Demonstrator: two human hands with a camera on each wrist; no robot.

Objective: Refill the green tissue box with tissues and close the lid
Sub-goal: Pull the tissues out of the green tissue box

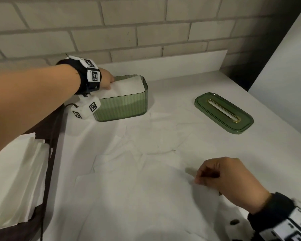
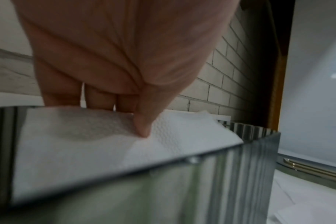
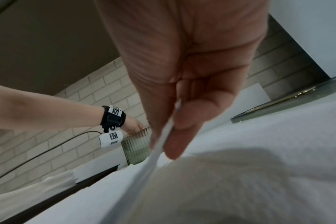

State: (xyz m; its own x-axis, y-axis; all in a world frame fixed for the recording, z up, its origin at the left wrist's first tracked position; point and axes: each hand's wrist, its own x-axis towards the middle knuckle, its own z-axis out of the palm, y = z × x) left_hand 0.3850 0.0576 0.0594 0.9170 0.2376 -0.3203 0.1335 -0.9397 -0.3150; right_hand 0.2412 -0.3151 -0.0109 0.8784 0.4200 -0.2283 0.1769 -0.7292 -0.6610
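The surface (image 1: 189,87) is white and spread with loose, creased white tissue sheets (image 1: 146,188); behind it runs a pale brick wall (image 1: 146,28), with a white panel rising at the right edge. At the near left corner a dark bag (image 1: 49,153) lies open, showing a stack of white tissues (image 1: 16,180).

The green tissue box (image 1: 123,106) stands toward the back left of the surface, its ribbed, translucent walls open at the top and a folded white tissue (image 2: 105,144) lying across the opening. Its green lid (image 1: 223,113), with a gold-rimmed slot, rests flat on the surface well to the right of the box.

The left hand (image 1: 106,80) reaches into the box, its fingers (image 2: 142,125) pinching the tissue with the thumb on top. The right hand (image 1: 228,178) is near the front, its fingers (image 3: 184,125) clamped on the edge of one loose sheet.
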